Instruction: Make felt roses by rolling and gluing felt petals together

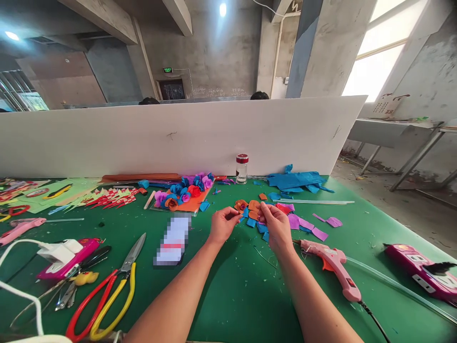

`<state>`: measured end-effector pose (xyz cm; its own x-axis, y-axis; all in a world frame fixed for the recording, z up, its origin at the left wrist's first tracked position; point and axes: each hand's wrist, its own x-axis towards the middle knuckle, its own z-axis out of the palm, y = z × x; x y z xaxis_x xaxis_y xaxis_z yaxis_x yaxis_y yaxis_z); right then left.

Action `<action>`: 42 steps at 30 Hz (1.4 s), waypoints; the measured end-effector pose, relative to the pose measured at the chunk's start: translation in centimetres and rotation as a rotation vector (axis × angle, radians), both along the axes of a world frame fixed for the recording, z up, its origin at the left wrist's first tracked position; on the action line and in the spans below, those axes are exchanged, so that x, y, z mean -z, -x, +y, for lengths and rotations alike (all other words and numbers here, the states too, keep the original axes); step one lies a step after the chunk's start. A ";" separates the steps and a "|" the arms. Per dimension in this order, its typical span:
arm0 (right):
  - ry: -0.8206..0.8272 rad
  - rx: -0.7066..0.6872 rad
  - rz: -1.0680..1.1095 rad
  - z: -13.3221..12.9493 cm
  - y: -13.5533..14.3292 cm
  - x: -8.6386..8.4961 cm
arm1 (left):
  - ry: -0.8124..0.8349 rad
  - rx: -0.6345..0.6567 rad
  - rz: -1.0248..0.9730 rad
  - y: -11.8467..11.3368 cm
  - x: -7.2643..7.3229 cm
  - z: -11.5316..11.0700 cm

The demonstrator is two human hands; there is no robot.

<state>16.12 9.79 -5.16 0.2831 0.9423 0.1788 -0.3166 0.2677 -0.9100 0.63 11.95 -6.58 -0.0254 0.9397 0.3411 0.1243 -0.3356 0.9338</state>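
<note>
Green desk (pixel 246 305): at twelve o'clock, left hand (pixel 224 224) and right hand (pixel 276 224) pinch closed near an orange paper rose (pixel 241 206), contents unclear.

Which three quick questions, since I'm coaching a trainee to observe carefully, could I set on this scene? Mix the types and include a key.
1. Multiple choice: what colour is the lid of the glass jar?
A) blue
B) red
C) green

2. True or false: a pink glue gun lies to the right of the person's right hand.

3. Fill in the blank: the big scissors have one red handle and one ____ one.

Key: 1 B; 2 true; 3 yellow.
</note>
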 end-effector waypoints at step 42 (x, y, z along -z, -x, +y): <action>-0.250 0.068 -0.583 -0.3 1.1 -0.6 | -0.014 -0.026 0.071 0.4 -1.1 0.3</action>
<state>15.06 9.48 -4.54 0.1309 0.8357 0.5333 0.2368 0.4960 -0.8354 0.25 12.21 -5.45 -0.0249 0.9342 0.3558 0.1985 -0.3442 0.9177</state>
